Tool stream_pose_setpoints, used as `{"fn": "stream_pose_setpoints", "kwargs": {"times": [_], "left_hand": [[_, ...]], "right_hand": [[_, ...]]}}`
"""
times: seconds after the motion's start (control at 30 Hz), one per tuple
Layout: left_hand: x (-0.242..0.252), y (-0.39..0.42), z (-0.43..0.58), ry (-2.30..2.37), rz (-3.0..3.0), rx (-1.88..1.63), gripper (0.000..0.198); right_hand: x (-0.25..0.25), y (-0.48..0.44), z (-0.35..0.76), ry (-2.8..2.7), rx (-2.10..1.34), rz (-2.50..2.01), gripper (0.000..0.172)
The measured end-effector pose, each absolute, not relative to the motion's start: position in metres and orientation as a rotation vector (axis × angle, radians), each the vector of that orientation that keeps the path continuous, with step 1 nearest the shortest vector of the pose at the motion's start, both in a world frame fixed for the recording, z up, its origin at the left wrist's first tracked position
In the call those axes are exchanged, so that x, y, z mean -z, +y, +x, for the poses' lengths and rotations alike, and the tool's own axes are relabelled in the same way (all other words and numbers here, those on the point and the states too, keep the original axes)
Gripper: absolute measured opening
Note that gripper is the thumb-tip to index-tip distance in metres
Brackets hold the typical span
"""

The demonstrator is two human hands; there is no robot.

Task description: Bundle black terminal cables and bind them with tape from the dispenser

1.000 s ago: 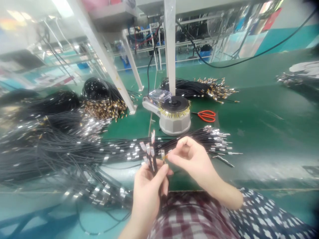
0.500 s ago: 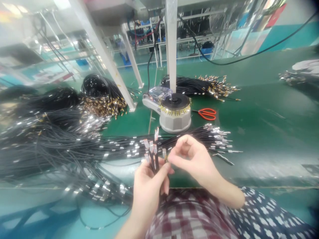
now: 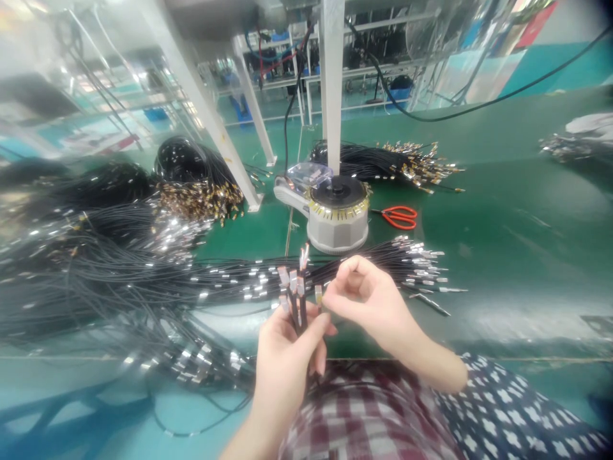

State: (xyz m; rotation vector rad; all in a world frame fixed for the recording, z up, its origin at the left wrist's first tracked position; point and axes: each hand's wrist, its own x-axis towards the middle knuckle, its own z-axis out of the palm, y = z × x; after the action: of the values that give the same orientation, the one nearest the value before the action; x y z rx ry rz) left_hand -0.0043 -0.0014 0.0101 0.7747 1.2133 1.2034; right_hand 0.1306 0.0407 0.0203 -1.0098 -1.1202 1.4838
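Note:
My left hand [image 3: 286,358] is closed round a small bunch of thin black cables [image 3: 297,291], their silver connector ends pointing up. My right hand [image 3: 371,305] pinches the metal end of one cable [image 3: 318,295] right beside that bunch, thumb and forefinger pressed together. Both hands hover over the near edge of the green table [image 3: 502,243]. Just behind them lies a long sheaf of black cables with silver tips [image 3: 407,265].
A grey round tape dispenser [image 3: 335,214] stands behind the hands, with red-handled scissors [image 3: 400,217] to its right. Heaps of black cables with gold ends [image 3: 201,191] and silver ends [image 3: 96,268] fill the left. Another gold-tipped bundle [image 3: 407,165] lies at the back. White frame posts [image 3: 331,83] rise mid-table.
The hands and cable bunch have drifted slightly up in the picture as the view shifts. The grips look the same.

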Motion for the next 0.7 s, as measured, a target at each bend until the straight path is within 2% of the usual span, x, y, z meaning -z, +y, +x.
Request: {"fn": "stream_pose_setpoints", "kwargs": {"times": [0.33,0.7], "left_hand": [[-0.0091,-0.0038,-0.0027,1.264,0.831,-1.244,0.019],[-0.0129,-0.0051,-0.0020,1.246,0.810,-1.276,0.014]], "right_hand": [[-0.0258,0.0448,0.1331,-1.195,-1.498,-1.088,0.029],[-0.0192,0.0456,0.1372,-1.138,-1.605,-0.945,0.033]]}}
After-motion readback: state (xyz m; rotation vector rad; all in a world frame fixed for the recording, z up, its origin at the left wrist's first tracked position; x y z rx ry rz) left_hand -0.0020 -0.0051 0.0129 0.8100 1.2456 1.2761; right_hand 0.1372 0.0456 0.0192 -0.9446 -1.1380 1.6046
